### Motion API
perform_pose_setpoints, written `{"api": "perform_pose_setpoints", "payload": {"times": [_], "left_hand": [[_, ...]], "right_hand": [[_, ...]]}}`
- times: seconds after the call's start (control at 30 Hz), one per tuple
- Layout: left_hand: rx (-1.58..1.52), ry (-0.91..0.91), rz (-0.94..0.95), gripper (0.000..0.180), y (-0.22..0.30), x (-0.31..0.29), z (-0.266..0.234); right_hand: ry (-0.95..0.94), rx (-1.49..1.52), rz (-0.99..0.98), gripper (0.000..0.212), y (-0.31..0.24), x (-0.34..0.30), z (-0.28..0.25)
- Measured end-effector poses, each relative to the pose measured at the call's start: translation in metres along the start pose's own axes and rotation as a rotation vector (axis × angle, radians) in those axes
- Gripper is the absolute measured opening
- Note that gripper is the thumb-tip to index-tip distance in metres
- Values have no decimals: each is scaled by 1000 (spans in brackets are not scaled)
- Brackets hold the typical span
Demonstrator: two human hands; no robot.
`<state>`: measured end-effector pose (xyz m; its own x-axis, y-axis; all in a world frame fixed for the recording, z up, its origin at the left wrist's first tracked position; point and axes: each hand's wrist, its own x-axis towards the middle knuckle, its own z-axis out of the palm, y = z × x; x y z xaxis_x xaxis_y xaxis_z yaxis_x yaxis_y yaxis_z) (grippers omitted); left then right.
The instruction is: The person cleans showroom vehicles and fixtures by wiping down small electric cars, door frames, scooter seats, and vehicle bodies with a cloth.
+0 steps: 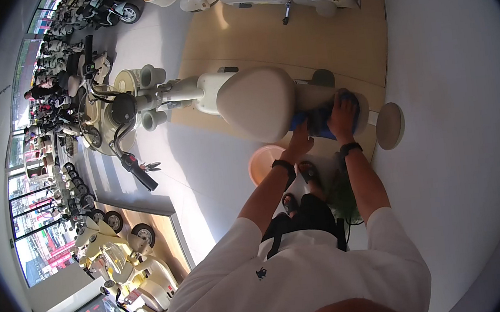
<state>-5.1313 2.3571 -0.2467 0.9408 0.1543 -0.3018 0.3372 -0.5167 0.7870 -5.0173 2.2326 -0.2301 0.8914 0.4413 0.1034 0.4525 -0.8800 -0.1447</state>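
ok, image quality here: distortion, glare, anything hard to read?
Head view: heavy fisheye, window frames bowing near the left rim, corners black. Head view: sunlight leaves a bright streak across the floor. Head view: the blue cloth under the right hand looks dark, its folds hard to tell.

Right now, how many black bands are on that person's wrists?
2. One black band is at the wrist of the left hand; the other black band is at the wrist of the right hand, which rests on a blue cloth.
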Motion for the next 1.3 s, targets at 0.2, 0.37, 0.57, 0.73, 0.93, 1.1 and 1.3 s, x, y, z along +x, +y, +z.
{"api": "perform_pose_setpoints", "payload": {"times": [0.2, 0.37, 0.57, 0.73, 0.93, 1.1, 1.3], "left_hand": [[15, -86, 0, 73, -14, 15, -18], [-45, -83, -18, 63, 20, 19, -2], [-256, -302, 172, 57, 94, 21, 23], [-538, -345, 253, 60, 154, 30, 52], [-676, -359, 160, 52, 164, 22, 57], [-1081, -340, -213, 52, 178, 60, 69], [-1120, -476, -441, 46, 191, 29, 63]], "right_hand": [[-286, 169, -33, 75, 2, 0, -10], [-260, 217, 178, 72, 30, -62, -18], [7, 317, 367, 66, 30, -83, -149], [250, 269, 421, 72, 69, -73, -142], [-18, 342, 582, 73, 108, -6, -148], [-177, 376, 654, 66, 108, 28, -148], [141, 291, 512, 68, 91, -33, -158]]}}
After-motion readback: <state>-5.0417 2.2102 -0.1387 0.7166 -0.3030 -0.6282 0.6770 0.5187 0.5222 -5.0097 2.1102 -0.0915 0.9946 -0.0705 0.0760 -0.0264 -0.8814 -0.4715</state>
